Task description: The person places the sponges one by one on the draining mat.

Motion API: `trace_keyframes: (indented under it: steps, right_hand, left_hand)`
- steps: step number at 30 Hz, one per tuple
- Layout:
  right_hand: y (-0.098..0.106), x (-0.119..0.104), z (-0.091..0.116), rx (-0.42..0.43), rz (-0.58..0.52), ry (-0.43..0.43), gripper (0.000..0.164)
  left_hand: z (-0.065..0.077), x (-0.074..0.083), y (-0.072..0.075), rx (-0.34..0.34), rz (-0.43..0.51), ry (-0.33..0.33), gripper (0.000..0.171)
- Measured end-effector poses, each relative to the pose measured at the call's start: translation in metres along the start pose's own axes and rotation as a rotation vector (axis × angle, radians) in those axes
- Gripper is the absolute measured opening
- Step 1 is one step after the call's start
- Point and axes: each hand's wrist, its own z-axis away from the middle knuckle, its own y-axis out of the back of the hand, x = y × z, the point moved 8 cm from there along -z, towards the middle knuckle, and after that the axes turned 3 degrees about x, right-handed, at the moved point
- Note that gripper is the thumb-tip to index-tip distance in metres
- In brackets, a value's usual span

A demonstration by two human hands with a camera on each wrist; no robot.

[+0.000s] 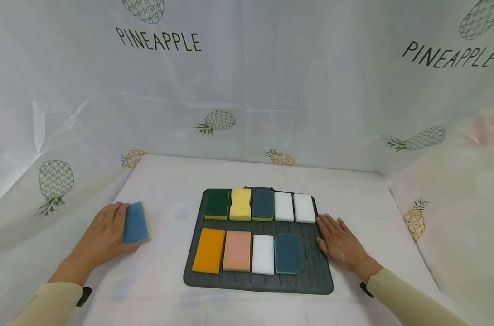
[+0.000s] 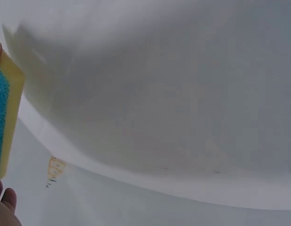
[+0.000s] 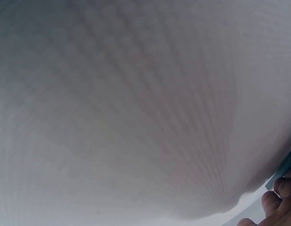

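Observation:
A blue sponge with a yellow layer [image 1: 136, 222] is gripped between the thumb and fingers of my left hand [image 1: 106, 231], to the left of the dark grey mat. In the left wrist view the same sponge [image 2: 2, 117] shows its blue face and yellow edge at the far left. My right hand [image 1: 342, 244] lies with its fingers extended at the right edge of the ridged mat [image 1: 316, 267]. Fingertips of that hand [image 3: 277, 202] appear at the lower right of the right wrist view.
Two rows of sponges lie on the mat. Behind are a dark green sponge [image 1: 217, 202], a yellow one [image 1: 240, 206], a blue one [image 1: 263, 203] and white ones [image 1: 283, 206]. In front are orange [image 1: 208, 250], pink [image 1: 236, 250], white [image 1: 263, 254] and blue [image 1: 288, 253] ones.

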Motion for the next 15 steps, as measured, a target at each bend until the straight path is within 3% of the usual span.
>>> trace_keyframes:
  steps: [8,15]
  right_hand:
    - [-0.001,0.001,-0.001,-0.059,0.004,-0.021,0.065]
    - [0.001,0.000,-0.001,-0.011,0.006,-0.001,0.065]
  left_hand:
    - [-0.029,0.009,0.001,0.028,-0.022,-0.086,0.128]
    - [-0.056,0.026,0.009,0.080,-0.075,-0.201,0.127]
